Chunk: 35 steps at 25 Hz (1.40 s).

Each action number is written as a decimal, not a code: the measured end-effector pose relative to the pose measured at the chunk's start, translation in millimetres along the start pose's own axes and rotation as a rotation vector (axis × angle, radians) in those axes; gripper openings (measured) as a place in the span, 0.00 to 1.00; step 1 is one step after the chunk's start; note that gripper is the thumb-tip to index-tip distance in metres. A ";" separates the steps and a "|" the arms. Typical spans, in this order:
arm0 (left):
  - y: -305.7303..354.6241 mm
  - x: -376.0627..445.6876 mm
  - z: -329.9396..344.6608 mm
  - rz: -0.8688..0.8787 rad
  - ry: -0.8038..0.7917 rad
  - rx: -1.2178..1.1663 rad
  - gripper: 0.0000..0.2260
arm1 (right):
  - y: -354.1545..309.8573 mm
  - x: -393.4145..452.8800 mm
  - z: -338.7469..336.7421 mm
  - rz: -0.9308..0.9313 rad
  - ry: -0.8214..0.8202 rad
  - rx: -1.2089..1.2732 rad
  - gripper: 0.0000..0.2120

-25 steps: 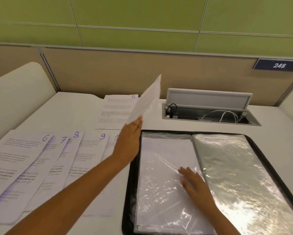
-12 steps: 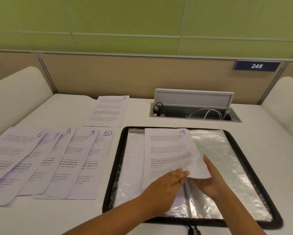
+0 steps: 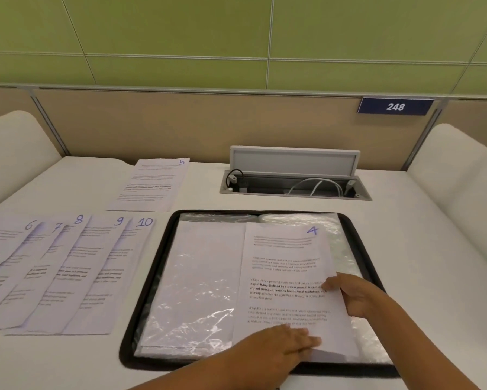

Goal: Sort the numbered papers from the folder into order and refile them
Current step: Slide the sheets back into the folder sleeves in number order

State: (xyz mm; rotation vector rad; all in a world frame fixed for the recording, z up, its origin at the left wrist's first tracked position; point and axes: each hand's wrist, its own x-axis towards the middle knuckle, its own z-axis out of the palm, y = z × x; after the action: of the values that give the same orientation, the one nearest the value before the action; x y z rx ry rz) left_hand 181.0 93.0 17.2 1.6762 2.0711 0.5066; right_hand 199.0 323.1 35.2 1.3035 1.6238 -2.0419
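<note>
The black-edged folder (image 3: 152, 266) lies open on the desk with shiny plastic sleeves (image 3: 197, 282) on both sides. Paper 4 (image 3: 287, 254) lies over the folder's right-hand sleeve. My left hand (image 3: 278, 344) rests on the bottom edge of paper 4 with its fingers straight. My right hand (image 3: 352, 296) holds the paper's right edge, thumb on top and fingers beneath. Paper 5 (image 3: 152, 184) lies alone farther back on the desk. Papers 6 to 10 (image 3: 67, 271) are fanned out overlapping at the left.
An open cable box (image 3: 293, 184) with its lid raised sits in the desk behind the folder. A beige partition with a sign reading 248 (image 3: 394, 106) closes off the back. White padded dividers (image 3: 459, 170) stand at both sides.
Paper 4 has come from the air down onto the folder and shifted right over the right-hand sleeve. My left hand moved to its bottom edge and my right hand to its right edge.
</note>
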 end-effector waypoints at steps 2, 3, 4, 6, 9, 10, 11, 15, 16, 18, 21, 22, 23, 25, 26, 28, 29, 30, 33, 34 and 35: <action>-6.3 9.6 5.6 -0.038 -0.008 0.075 0.23 | -7.2 11.7 -18.7 -0.014 0.075 -0.048 0.14; -11.5 13.9 5.9 -0.078 0.013 0.095 0.21 | -13.2 16.1 -27.2 -0.026 0.130 -0.070 0.15; -19.9 19.8 7.8 -0.123 0.056 0.127 0.22 | -19.6 21.2 -37.4 -0.048 0.182 -0.086 0.15; -37.2 34.5 4.5 -0.190 0.167 0.204 0.21 | -35.3 28.6 -58.9 -0.109 0.277 -0.129 0.16; -64.8 56.3 -12.8 -0.230 0.221 0.336 0.21 | -58.5 26.8 -82.6 -0.217 0.337 -0.028 0.15; -74.2 64.9 -20.4 -0.234 0.236 0.346 0.22 | -65.2 26.8 -88.5 -0.263 0.324 0.041 0.15; -85.6 73.3 -26.8 -0.266 0.240 0.347 0.22 | -71.4 26.0 -92.8 -0.319 0.303 0.107 0.14; -109.8 111.6 -58.3 -0.473 0.264 0.361 0.20 | -92.0 29.0 -95.1 -0.558 0.314 0.167 0.12; -114.4 120.4 -63.1 -0.539 0.236 0.346 0.21 | -97.3 30.4 -92.9 -0.605 0.344 0.157 0.13; -124.5 137.2 -68.9 -0.598 0.224 0.374 0.23 | -106.0 30.5 -87.9 -0.697 0.369 0.159 0.14; -135.4 154.8 -74.5 -0.630 0.202 0.400 0.23 | -118.9 30.6 -81.7 -0.767 0.365 0.196 0.13; -138.0 159.3 -75.7 -0.628 0.207 0.415 0.23 | -121.9 32.7 -81.0 -0.771 0.363 0.221 0.13; -139.5 162.3 -76.8 -0.623 0.239 0.439 0.23 | -124.0 35.5 -80.5 -0.771 0.363 0.251 0.13; -136.7 164.6 -77.1 -0.609 0.391 0.427 0.20 | -125.9 42.3 -79.8 -0.765 0.361 0.308 0.12; -135.6 164.5 -77.4 -0.620 0.480 0.391 0.19 | -125.8 47.0 -78.9 -0.759 0.354 0.334 0.12; -137.1 165.2 -82.3 -0.639 0.605 0.340 0.17 | -123.7 55.5 -76.6 -0.753 0.336 0.386 0.13; -140.7 166.2 -85.7 -0.654 0.628 0.337 0.15 | -123.3 59.8 -75.2 -0.755 0.322 0.411 0.13; -144.3 168.7 -88.9 -0.664 0.628 0.331 0.14 | -124.1 62.6 -73.7 -0.758 0.305 0.437 0.13; -146.7 179.7 -94.0 -0.663 0.553 0.378 0.09 | -134.0 69.0 -67.0 -0.748 0.251 0.499 0.13; -146.9 182.3 -94.2 -0.644 0.544 0.399 0.07 | -139.3 70.4 -63.6 -0.743 0.235 0.522 0.11; -147.6 184.1 -94.1 -0.627 0.540 0.417 0.06 | -145.1 72.5 -60.3 -0.739 0.221 0.547 0.09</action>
State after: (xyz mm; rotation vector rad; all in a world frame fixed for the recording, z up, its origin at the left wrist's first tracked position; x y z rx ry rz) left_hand -24.2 241.6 0.4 1.0200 3.0992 0.3494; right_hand 92.7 452.5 79.0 1.2132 1.9249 -3.0432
